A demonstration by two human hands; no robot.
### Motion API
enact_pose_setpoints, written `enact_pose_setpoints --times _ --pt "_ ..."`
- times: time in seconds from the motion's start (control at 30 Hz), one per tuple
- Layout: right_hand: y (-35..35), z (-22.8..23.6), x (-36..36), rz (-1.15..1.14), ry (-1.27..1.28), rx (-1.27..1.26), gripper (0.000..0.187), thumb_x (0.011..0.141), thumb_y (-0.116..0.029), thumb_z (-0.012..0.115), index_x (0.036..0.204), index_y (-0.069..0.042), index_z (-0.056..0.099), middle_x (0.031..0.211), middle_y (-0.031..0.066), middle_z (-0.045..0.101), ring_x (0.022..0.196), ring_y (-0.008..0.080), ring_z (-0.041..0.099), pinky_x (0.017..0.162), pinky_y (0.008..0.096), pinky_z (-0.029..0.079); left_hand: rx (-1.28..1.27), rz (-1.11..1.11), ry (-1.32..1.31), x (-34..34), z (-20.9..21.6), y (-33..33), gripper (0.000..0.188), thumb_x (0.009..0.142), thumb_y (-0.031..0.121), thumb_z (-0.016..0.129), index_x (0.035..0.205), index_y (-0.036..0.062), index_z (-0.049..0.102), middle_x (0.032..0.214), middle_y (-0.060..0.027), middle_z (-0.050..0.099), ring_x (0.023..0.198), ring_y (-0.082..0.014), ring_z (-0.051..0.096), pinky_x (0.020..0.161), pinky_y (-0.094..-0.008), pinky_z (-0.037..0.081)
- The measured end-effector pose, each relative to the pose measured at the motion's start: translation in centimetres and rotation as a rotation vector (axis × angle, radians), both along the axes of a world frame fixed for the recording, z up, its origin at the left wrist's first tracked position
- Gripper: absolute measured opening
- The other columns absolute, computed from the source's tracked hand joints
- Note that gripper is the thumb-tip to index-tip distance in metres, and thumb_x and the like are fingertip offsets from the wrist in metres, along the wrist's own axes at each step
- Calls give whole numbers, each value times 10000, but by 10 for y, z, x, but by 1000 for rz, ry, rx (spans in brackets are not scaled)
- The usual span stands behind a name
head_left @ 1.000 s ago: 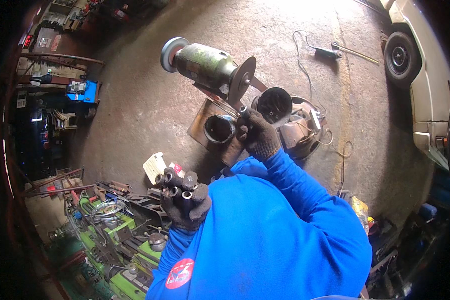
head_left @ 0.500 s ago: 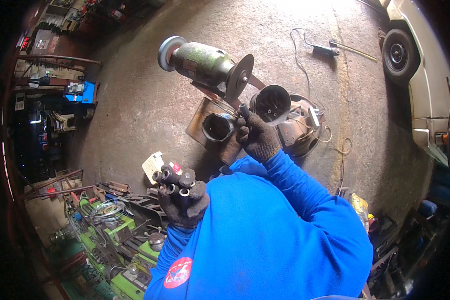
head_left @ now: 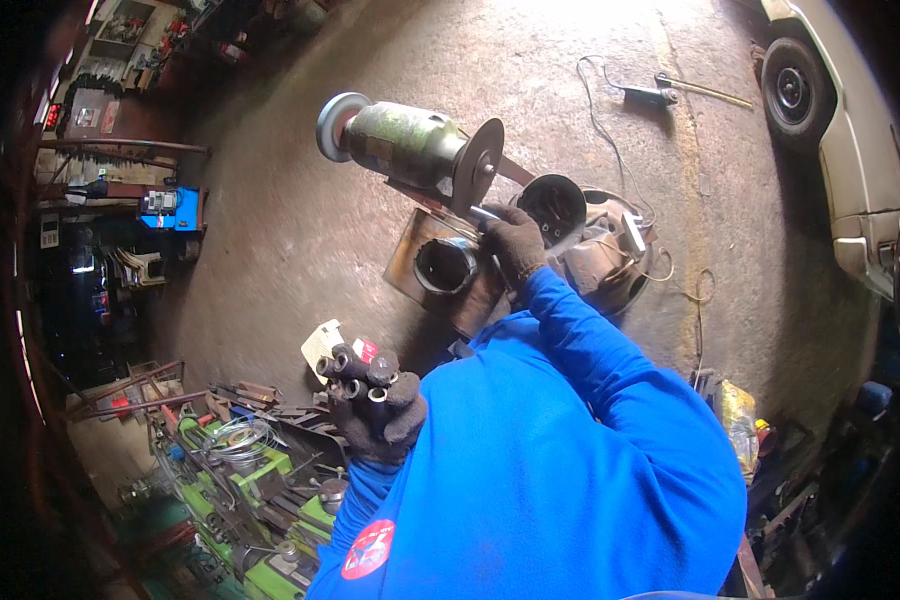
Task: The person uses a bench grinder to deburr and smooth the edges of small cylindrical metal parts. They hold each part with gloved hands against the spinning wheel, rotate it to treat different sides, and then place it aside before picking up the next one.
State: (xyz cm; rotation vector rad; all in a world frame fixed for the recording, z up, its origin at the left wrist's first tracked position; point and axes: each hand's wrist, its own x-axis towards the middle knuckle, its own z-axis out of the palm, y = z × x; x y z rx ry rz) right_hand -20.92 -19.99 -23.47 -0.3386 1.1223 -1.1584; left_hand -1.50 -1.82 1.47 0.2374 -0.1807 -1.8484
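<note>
Fingers (head_left: 499, 232) of the gloved right hand (head_left: 516, 243) clamped on one short metal tube (head_left: 483, 213), just by the lower edge of the dark disc (head_left: 478, 166) on the grinder (head_left: 402, 138); can't tell if touching. Left hand (head_left: 378, 424): fingers curled round several short dark tubes (head_left: 349, 363), open ends showing, well apart from grinder.

Your shirt (head_left: 570, 470) was matt cloth, your gloves (head_left: 515, 245) coarse, fuzzy knit. Your tubes (head_left: 350, 364) were dull metal, the grinder (head_left: 400, 142) scuffed painted metal, its disc (head_left: 475, 168) smooth, the floor (head_left: 270, 230) rough matt concrete.
</note>
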Motion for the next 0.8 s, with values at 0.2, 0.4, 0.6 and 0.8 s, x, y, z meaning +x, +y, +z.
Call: enact_pose_setpoints --times 0.2,0.4,0.6,0.8 --pt "-13 -18 1 6 34 -5 341 990 -68 734 1323 1 749 1041 140 810 829 197 779 713 337 633 -17 -29 -7 3 -1 -2 355 1162 408 560 1496 339 658 1390 -112 596 1132 -241 616 744 -301 598" --pt "-16 -16 3 -12 61 18 330 1013 -51 715 1337 6 737 1012 147 816 789 197 780 674 342 629 -31 -39 -35 0 0 -4 350 1160 424 560 1480 343 674 1378 -108 603 1122 -241 618 714 -293 593" --pt "-13 -7 4 -10 31 9 311 1021 -100 747 1316 -1 733 1106 143 825 878 208 814 711 344 658 54 -15 -47 4 -4 1 397 1080 399 722 1475 353 700 1345 -67 666 1092 -246 643 589 -264 568" --pt "-15 -16 12 -73 -78 13 317 1040 -85 738 1345 2 720 1152 154 818 901 219 815 721 328 670 9 -22 -45 3 -3 2 352 1152 451 570 1474 354 676 1332 -70 597 1106 -205 619 683 -285 590"
